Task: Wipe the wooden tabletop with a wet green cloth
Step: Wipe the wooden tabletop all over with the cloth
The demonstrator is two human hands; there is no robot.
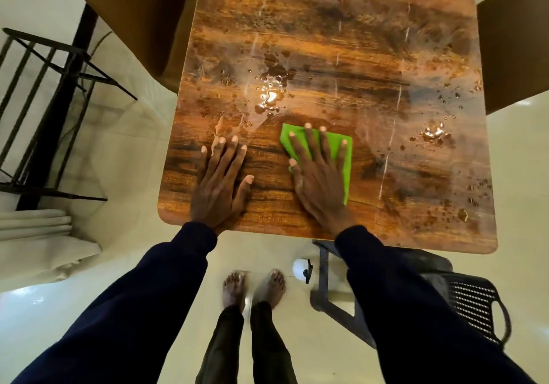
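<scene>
Your right hand (319,176) presses flat, fingers spread, on the green cloth (338,152) near the table's (326,42) front edge, while your left hand (221,184) lies open just beside it, apparently on bare wood.

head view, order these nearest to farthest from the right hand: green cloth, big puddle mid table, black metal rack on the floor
1. green cloth: directly under the right hand, pressed flat on the tabletop.
2. big puddle: on the table just ahead of the fingertips, slightly left.
3. black metal rack: off the table, on the floor far left.
</scene>
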